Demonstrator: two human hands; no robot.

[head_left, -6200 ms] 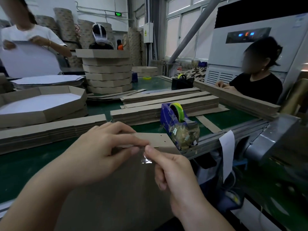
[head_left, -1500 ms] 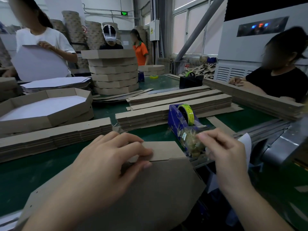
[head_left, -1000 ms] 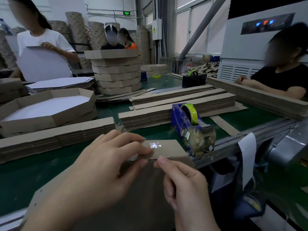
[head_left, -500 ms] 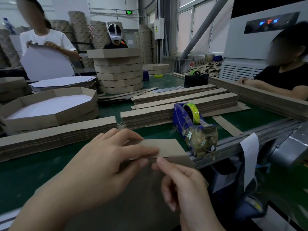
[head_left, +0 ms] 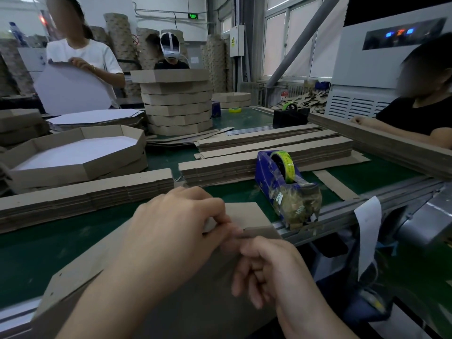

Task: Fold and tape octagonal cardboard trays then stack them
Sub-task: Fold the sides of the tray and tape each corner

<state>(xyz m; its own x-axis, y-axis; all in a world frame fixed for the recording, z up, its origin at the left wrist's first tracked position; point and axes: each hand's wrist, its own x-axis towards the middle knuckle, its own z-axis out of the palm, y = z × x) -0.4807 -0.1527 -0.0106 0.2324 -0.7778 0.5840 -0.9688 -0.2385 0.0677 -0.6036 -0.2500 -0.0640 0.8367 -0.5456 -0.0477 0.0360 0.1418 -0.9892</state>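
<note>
A brown cardboard tray piece [head_left: 102, 260] lies tilted over the near edge of the green table. My left hand [head_left: 176, 231] pinches its upper edge where two flaps [head_left: 247, 214] meet. My right hand [head_left: 271, 267] sits just right of that seam, its forefinger and thumb pressing on the joint and the other fingers curled. Whether tape lies under the fingers is hidden. A blue tape dispenser [head_left: 283, 182] with a yellow-green roll stands to the right, near the table edge.
Stacks of flat cardboard strips [head_left: 264, 155] cross the green table [head_left: 36, 253]. A folded octagonal tray [head_left: 73, 155] with a white base lies at left; a tall stack of trays [head_left: 176, 101] stands behind. Other people work at the left, the back and the right.
My right hand went from the tape dispenser back to the flap seam. It now presses lower on the joint, and my left fingers have curled tighter on the edge.
</note>
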